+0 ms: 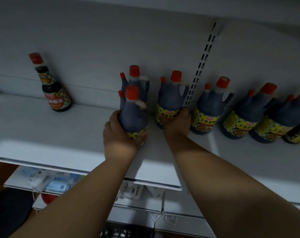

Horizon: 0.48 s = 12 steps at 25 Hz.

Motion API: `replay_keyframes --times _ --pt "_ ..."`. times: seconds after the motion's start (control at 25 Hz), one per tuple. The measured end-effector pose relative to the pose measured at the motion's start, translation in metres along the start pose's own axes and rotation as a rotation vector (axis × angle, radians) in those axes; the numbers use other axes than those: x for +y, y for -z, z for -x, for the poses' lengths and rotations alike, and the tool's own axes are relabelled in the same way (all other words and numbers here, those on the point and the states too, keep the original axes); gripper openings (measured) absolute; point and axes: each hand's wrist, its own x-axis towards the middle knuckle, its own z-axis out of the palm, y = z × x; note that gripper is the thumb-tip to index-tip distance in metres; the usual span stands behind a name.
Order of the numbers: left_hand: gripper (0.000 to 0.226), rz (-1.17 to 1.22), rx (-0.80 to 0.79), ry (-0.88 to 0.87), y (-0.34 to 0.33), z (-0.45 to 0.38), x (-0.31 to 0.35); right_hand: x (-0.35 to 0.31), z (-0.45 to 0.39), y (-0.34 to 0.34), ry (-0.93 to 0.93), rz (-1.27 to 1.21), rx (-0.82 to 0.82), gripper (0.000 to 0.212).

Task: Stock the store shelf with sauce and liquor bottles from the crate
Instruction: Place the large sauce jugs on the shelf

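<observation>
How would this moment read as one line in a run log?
left hand: holds front sauce jug | right hand: holds second sauce jug | both upright on shelf | small bottle: untouched, far left

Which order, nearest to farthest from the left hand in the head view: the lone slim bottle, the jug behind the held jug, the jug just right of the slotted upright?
1. Jug behind the held jug, just beyond the left hand.
2. Jug right of the slotted upright, to the right.
3. Lone slim bottle, far left.
</observation>
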Motion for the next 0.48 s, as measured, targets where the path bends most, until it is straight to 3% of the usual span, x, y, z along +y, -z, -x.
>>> replay_keyframes --times 0.24,0.36,0.4,0.48 --pt "0.102 0.001 -0.009 0.03 -0.004 0.001 0.002 -0.003 -0.006 0.005 -0.013 0.011 -0.096 0.089" --pt "0.114 0.093 -0.088 0.134 0.001 -0.001 -0.002 -0.011 0.0 0.01 -0.142 0.068 -0.144 0.097" --pt "0.116 0.194 -0.153 0.197 0.005 -0.002 -0.006 -0.013 0.008 0.013 -0.179 0.085 -0.142 0.091" --pt "0.106 0.375 -0.32 0.272 0.017 -0.005 -0.014 -0.019 0.038 0.017 -0.124 0.044 -0.18 0.058"
